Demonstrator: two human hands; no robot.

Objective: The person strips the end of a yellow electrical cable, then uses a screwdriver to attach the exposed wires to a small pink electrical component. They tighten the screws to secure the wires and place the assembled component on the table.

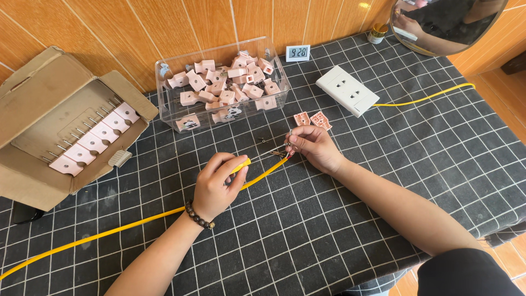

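On gridded cloth, left hand (215, 185) clasps yellow cable (137, 222); right hand (313, 147) pinches its indistinct bared wires (280, 154).

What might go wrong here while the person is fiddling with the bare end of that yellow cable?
The right hand pinches fine bare wire ends; loose strands could prick the fingers or splay apart. Two small pink plug halves and a tiny screw lie loose nearby, so a sweep of the wrist could scatter them. The left hand holds the yellow cable, which trails off the table; a tug there might jerk the end away.
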